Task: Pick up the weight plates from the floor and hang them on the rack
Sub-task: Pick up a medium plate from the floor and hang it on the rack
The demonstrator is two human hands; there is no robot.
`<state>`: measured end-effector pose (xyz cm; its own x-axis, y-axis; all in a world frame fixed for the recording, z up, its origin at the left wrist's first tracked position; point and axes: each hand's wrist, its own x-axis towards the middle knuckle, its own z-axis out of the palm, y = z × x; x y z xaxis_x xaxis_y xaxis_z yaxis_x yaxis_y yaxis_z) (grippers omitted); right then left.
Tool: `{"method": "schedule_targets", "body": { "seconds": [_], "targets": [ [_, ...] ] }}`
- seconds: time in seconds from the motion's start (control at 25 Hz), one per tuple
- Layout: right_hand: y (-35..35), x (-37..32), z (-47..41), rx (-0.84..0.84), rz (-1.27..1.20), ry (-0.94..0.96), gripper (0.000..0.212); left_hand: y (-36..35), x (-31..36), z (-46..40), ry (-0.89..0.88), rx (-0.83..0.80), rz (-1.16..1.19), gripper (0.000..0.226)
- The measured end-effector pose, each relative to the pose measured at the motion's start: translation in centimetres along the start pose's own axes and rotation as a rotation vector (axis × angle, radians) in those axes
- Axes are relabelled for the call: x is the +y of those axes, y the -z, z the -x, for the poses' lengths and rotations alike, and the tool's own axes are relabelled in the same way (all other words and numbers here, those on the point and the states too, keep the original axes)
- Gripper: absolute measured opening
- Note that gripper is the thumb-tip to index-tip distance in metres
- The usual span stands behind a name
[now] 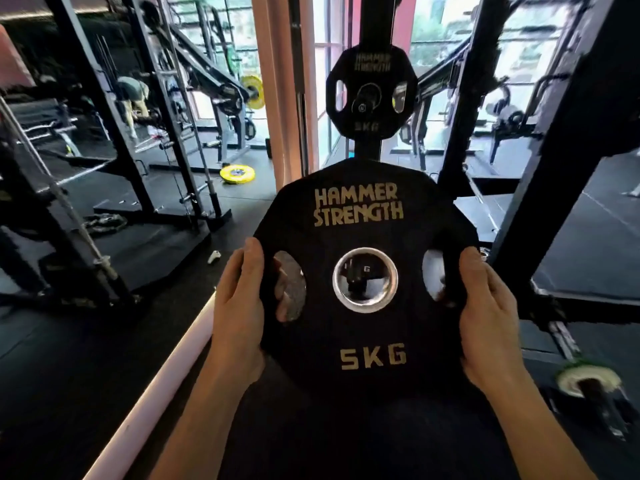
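- Left hand (239,306): closed on the left rim of the held 5 kg plate (363,341), thumb on the face, fingers (289,299) showing through the left grip slot. Grip appears firm.
- Held 5 kg plate: carried upright at chest level, face toward the wearer, clear of the floor. Through its centre hole (365,278) a dark peg end is visible; whether the bore is on the peg or only lined up with it cannot be told.
- Judgement on the step: keep the plate square to the peg, both hands level, and slide straight along it; tilting would likely bind the steel ring on the peg.
- Hung 5 kg plate (371,95): already on an upper peg of the rack post (369,147), directly above and behind the held plate, well apart from it.
- Right hand (491,313): closed on the right rim, fingers wrapped behind and out of sight.
- Surroundings: a yellow plate (237,174) lies on the floor at left, a person bends by the far frames (133,98), a dark upright (554,150) stands just right of the plate, and a white-faced plate (588,379) sits low at right. None blocks the peg.
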<state>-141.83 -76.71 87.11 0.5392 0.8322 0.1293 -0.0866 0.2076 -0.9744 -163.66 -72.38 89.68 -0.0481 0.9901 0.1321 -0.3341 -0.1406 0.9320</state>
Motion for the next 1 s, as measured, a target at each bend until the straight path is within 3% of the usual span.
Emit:
{"method": "schedule_targets", "body": {
  "seconds": [0.12,0.28,0.4,0.6,0.84,1.0],
  "targets": [
    [-1.3,-1.1,-4.5,0.038,0.031,0.066,0.051,-2.3,0.6,-5.0,-0.048,-0.076,0.053,0.056],
    [-3.6,-2.4,-10.5,0.079,0.081,0.168,0.068,-4.8,1.3,-12.3,-0.129,-0.152,0.078,0.042],
    [-5.4,-4.0,-14.7,0.119,0.081,0.244,0.059,-6.2,2.2,-18.3,-0.133,-0.195,0.098,0.036],
    [-9.3,-6.3,-22.1,0.15,0.099,0.355,0.071,-8.8,4.5,-27.8,-0.242,-0.327,0.128,0.042],
    [-11.4,-6.9,-29.1,0.179,0.111,0.397,0.074,-11.5,4.3,-35.5,-0.283,-0.383,0.118,0.041],
    [-11.8,-5.8,-32.6,0.174,0.145,0.393,0.064,-12.5,2.3,-38.9,-0.292,-0.356,0.078,0.046]
  ]
}}
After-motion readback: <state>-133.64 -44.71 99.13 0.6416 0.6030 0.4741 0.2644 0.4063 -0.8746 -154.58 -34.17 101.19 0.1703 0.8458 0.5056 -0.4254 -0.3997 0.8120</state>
